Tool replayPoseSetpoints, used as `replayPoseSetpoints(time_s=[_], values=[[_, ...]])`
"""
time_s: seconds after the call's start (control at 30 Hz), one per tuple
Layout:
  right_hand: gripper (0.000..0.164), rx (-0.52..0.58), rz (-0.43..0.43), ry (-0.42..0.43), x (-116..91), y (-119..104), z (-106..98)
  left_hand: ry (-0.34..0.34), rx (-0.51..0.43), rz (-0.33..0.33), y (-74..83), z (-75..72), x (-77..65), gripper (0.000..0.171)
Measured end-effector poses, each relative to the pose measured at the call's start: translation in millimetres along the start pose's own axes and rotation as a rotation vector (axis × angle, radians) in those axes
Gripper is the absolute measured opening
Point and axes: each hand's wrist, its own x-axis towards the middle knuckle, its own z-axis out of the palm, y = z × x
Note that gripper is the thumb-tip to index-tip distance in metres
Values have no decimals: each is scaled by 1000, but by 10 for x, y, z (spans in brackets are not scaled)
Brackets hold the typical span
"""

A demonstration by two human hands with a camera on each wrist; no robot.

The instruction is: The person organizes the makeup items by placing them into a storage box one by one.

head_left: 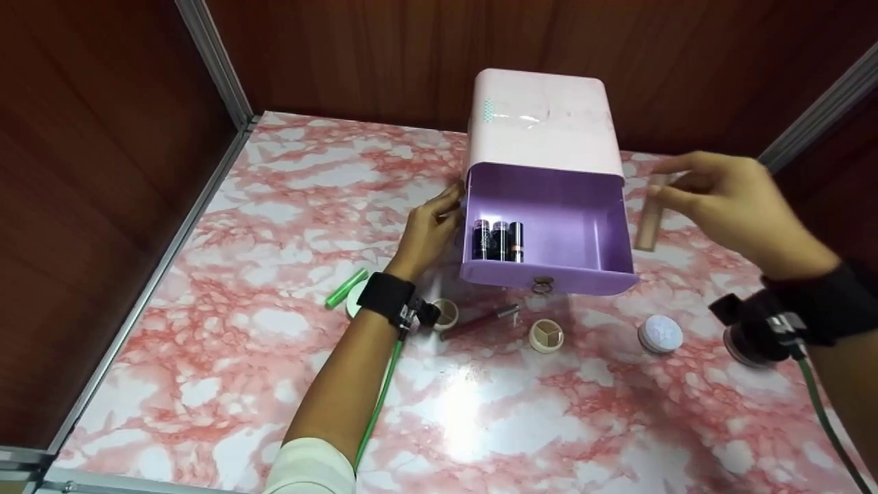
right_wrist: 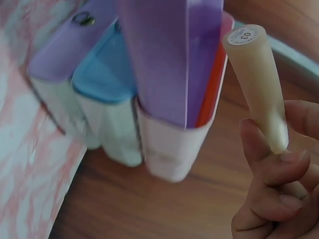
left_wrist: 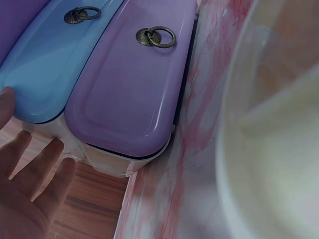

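Note:
A small drawer cabinet (head_left: pixel 549 116) with a pale pink shell stands on the table, its purple top drawer (head_left: pixel 569 226) pulled out. Three black lipstick-like tubes (head_left: pixel 499 241) stand at the drawer's left side. My right hand (head_left: pixel 734 206) pinches a slim beige cosmetic tube (right_wrist: pixel 259 84) between thumb and fingers, just right of the drawer; its end label reads 03. My left hand (head_left: pixel 429 233) is at the cabinet's left side, fingers extended beside the closed blue drawer (left_wrist: pixel 55 64). Below that is a closed purple drawer (left_wrist: pixel 129 74) with a ring pull.
In front of the cabinet lie a green tube (head_left: pixel 346 288), a dark red tube with a silver end (head_left: pixel 483 321), and two round three-colour palettes (head_left: pixel 446 314) (head_left: pixel 547 336). A white-lidded jar (head_left: pixel 660 334) and a dark round jar (head_left: pixel 748 346) sit to the right. Wood-patterned walls surround the table.

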Motion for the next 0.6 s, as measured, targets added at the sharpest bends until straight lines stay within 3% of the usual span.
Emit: replayPoseSetpoints(time_s=[0.33,0.6], values=[[21,-57,-135,-129,258,-352,436,-1,-10,-16,-10,-23,-14,42],[16,18,-58,-332,387,-459,702,-4,17,10,3,-12,-8,41]])
